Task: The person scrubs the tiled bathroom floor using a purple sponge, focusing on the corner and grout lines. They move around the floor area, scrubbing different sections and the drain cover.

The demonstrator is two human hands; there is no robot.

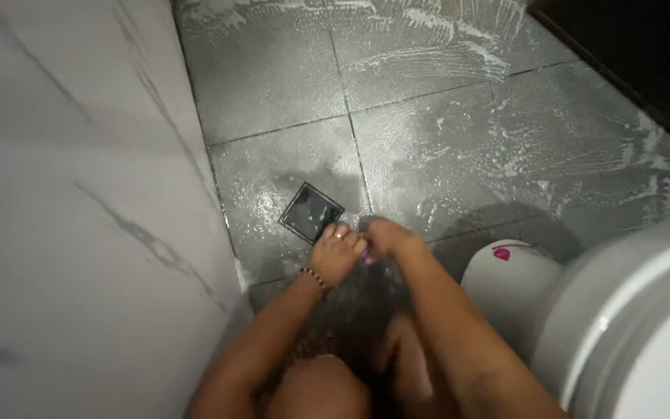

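Both hands low over wet, soapy grey floor tiles (428,147), pressed together at frame centre. Left hand (338,254) w/ ring + bead bracelet, fingers curled round small purple-tipped thing (367,256), prob. a scrub brush, mostly hidden. Right hand (388,237) closed over same item from 3 o'clock side, touching left. Can't tell long axis of brush; too covered. Square floor drain (310,211) just beside hands at 10–11 o'clock, left hand nearer to it. Marble-look wall (79,233) at 9 o'clock; white toilet (630,326) at 4 o'clock; white bottle w/ pink mark (505,271) near at 3 o'clock. Foam streaks toward 12–1.
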